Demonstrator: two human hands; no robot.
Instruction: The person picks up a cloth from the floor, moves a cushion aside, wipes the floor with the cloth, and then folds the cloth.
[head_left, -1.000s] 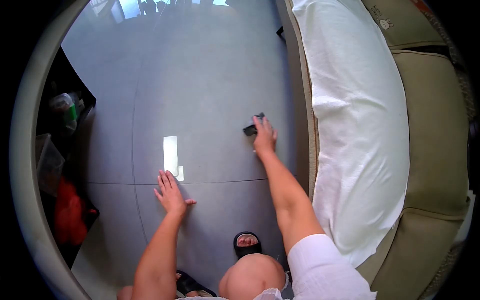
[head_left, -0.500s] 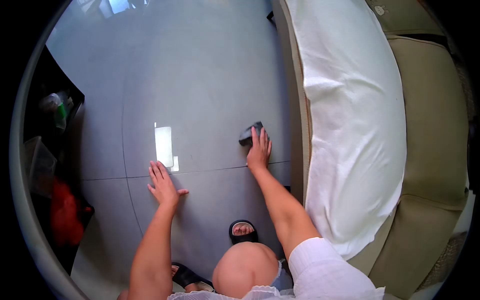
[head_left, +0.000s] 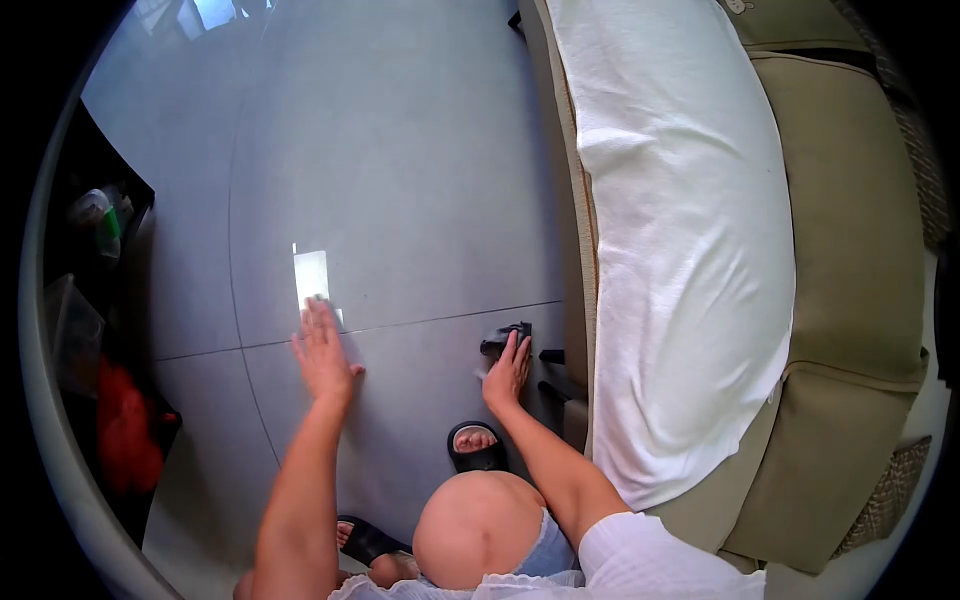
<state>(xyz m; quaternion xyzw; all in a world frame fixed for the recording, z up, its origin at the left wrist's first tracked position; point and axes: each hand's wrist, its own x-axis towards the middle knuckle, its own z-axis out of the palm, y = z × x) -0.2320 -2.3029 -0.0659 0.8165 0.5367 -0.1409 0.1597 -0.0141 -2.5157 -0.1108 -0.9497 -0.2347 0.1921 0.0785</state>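
My left hand (head_left: 324,353) lies on the grey tiled floor (head_left: 400,220), fingers spread and nothing in them. Its fingertips reach the bright reflection on the tiles. Over to the right, near the sofa's base, my right hand (head_left: 508,376) presses a crumpled dark cloth (head_left: 496,341) against the floor. The fingers lie over the cloth's right part, hiding some of it.
A sofa with a white cover (head_left: 690,250) and olive cushions (head_left: 850,220) runs along the right. Dark shelving (head_left: 110,160) on the left holds a clear plastic bin (head_left: 72,335) and a red item (head_left: 125,430). My sandalled feet (head_left: 478,447) stand below.
My right hand has drawn the dark cloth back toward my body, from beyond the tile seam to this side of it. The left hand has shifted slightly forward onto the reflection.
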